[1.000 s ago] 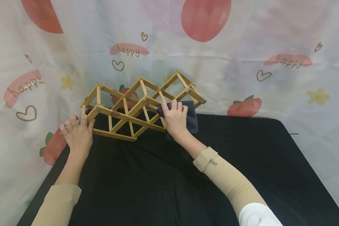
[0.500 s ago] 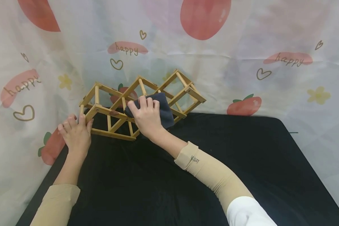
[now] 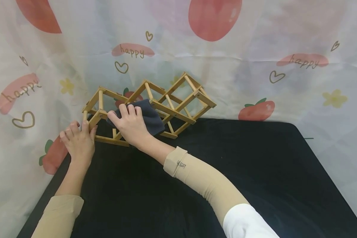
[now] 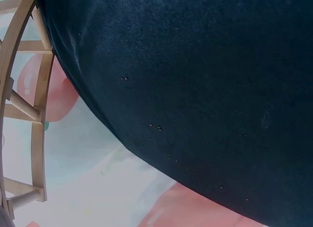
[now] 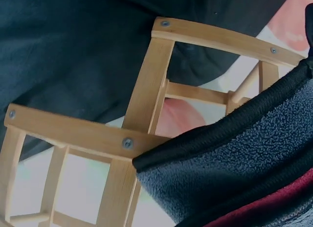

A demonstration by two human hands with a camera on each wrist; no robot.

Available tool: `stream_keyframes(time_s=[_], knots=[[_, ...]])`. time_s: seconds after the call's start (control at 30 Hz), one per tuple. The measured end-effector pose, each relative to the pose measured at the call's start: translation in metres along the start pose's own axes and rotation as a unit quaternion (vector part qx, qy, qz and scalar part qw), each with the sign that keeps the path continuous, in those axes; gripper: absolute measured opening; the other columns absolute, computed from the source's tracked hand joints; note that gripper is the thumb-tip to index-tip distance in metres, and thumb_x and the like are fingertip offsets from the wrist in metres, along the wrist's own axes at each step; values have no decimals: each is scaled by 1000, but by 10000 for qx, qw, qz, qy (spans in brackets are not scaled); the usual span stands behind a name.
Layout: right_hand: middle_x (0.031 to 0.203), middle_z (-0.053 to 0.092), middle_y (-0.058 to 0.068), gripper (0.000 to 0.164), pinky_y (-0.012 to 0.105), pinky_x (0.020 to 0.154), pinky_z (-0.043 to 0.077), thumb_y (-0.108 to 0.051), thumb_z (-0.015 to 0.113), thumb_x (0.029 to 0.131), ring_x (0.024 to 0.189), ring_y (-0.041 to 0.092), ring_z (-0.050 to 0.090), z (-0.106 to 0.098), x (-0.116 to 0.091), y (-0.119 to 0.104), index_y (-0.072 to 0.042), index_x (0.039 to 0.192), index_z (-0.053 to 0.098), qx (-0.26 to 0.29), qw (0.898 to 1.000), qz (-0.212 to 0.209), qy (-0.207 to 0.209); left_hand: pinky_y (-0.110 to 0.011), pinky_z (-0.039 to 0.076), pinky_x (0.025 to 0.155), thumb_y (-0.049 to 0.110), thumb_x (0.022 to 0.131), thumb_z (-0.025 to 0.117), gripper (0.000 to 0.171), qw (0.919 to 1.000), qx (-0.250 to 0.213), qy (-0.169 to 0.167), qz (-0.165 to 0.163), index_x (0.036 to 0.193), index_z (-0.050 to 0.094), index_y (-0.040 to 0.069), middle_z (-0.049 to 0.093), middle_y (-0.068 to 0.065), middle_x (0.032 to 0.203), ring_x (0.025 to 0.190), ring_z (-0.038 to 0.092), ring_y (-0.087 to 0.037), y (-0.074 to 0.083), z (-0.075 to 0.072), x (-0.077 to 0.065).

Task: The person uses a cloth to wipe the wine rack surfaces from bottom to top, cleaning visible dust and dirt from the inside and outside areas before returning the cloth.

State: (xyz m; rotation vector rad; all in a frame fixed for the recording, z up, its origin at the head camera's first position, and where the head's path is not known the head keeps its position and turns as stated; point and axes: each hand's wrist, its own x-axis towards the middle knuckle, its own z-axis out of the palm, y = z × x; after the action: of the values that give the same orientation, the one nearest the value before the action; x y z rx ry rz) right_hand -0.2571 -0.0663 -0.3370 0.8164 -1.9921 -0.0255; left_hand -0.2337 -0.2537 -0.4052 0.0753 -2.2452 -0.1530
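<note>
A folding wooden wine rack (image 3: 173,113), made of crossed slats and round dowels, stands at the back left of the table. My left hand (image 3: 79,142) grips its left end. The right hand (image 3: 131,128) holds a dark blue-grey cloth (image 3: 152,119) against the front slats, left of the middle, covering part of them. Up close in the right wrist view, the fleecy cloth (image 5: 244,158) has a black edge and a red strip, and lies over the screwed slats. In the left wrist view only the rack's side (image 4: 38,153) shows; the hand itself is out of sight there.
Black fabric covers the table (image 3: 178,191), with a few tiny specks (image 4: 159,127) on it. Close behind the rack hangs a pale curtain (image 3: 241,76) printed with fruit and "happy". The table's right edge slants down to the lower right.
The right hand has slid the cloth leftward along the front of the rack, from its right part to left of the middle. The left hand keeps its grip on the left end.
</note>
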Motion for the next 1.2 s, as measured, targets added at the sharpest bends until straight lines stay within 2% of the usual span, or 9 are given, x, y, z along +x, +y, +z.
stream_keyframes(time_s=[0.2,0.37,0.47,0.6,0.77,0.9,1.2], knots=[[94,51,4,18,30,65,36,-18,32,99,72,18,44,8,3,-6,-19,99,50,2,9999,-126,-99,-55,22,77,27,91,53,31,10000,-63,62,-4,97,42,-1,37,-24,98,86,32,-43,2,1,0],[93,51,5,31,29,63,38,-15,21,101,71,18,45,14,2,-10,-20,100,51,37,9997,-221,-76,-54,21,77,28,91,52,31,10000,-67,8,-24,97,41,-1,36,-24,98,87,32,-42,1,0,0],[96,52,6,35,29,63,38,-13,17,101,73,18,47,15,3,-12,-20,102,51,99,9995,-243,-196,-54,21,77,28,91,52,31,10000,-57,50,-1,97,41,-1,36,-24,98,87,32,-42,-1,1,-1],[101,51,6,28,29,65,39,-13,24,100,77,18,48,11,4,-14,-21,106,50,235,9978,-252,-560,-54,21,76,28,91,52,31,9999,-79,140,29,97,41,0,36,-24,98,86,32,-42,-3,2,-2],[103,51,6,14,30,67,39,-19,41,95,78,19,47,11,6,-15,-20,106,49,344,9966,-252,-709,-54,22,77,28,91,53,31,9998,-85,200,20,97,41,0,36,-24,98,86,32,-42,-3,3,-3],[105,50,7,17,32,67,38,-25,49,90,78,20,46,12,7,-15,-20,106,48,388,9959,-229,-789,-54,22,76,28,91,52,31,9998,-65,200,28,98,40,0,36,-24,98,86,32,-42,-2,2,-3],[108,49,6,16,31,66,36,-22,40,93,78,20,44,12,8,-15,-20,107,48,372,9941,-297,-974,-53,22,78,31,92,49,33,10000,-42,-38,-48,99,38,1,34,-23,99,88,31,-41,-1,1,-3]])
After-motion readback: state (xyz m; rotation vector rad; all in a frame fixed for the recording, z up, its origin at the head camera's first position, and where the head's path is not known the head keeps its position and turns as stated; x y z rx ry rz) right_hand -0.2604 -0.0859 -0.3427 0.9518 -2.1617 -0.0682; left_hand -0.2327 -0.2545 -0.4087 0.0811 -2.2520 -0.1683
